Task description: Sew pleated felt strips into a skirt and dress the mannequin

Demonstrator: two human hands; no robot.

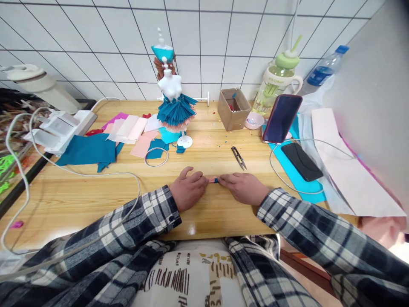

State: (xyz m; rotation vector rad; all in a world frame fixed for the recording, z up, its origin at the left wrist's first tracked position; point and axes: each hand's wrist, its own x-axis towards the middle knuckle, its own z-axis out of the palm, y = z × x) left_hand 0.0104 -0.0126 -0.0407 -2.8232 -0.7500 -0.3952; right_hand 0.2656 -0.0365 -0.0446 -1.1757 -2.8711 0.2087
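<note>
Between my two hands lies a small folded strip [211,180], pink with a dark blue end, flat on the wooden table. The fingertips of my left hand [189,187] press together on its pink end, the thumb side lifted a little. At the blue end my right hand [246,187] pinches with its fingers close together. The fingers cover both ends of the strip, and whether it is paper or cloth I cannot tell. Thread snips [239,158] lie just beyond my right hand. Behind stands a small white dress form [171,85] wearing a pleated blue skirt [176,110] with a pink under layer.
Blue sheets [89,150], pale pink pieces [128,129] and a metal ring [156,157] lie left. A cardboard box [234,109], pink bowl [254,121], propped phone [282,118], drink jug [276,83] and flat phone [302,161] stand or lie right. A white cable [139,187] crosses my left sleeve.
</note>
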